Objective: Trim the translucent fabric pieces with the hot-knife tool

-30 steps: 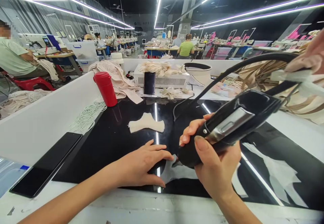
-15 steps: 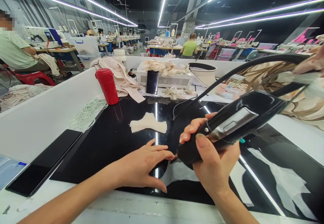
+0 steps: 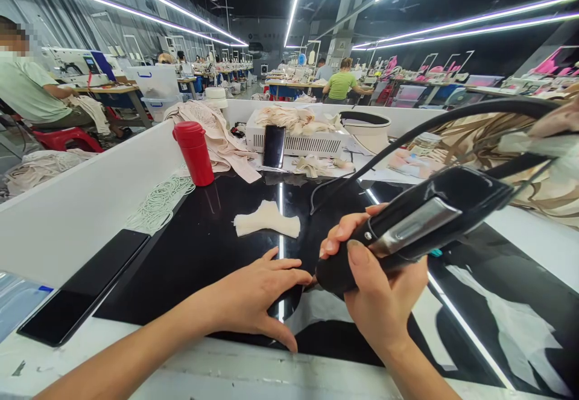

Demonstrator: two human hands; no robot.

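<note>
My right hand (image 3: 384, 291) is wrapped round a black corded hand tool (image 3: 420, 219) with a silver switch plate, its body slanting up to the right. The tool's narrow tip points down at the glossy black work surface (image 3: 190, 273), where it is partly hidden by my left fingers. My left hand (image 3: 257, 294) is spread low over that surface, thumb apart, with the index fingertip at the tool's tip. I cannot tell whether a small piece lies under the fingertip. Beyond the left hand lies a cream fabric piece (image 3: 266, 219) with flared ends.
A red cup (image 3: 194, 154), a bundle of pale green cord (image 3: 158, 206) and a black phone-like slab (image 3: 85, 288) line the left side. At the back stand a phone (image 3: 274, 146) and a vented white box (image 3: 298, 140). The tool's thick cable (image 3: 407, 131) arches on the right.
The view has shifted slightly. Both hands and the tool hold nearly the same place, with the tool tipped very slightly. A distant person in green has stretched out an arm.
</note>
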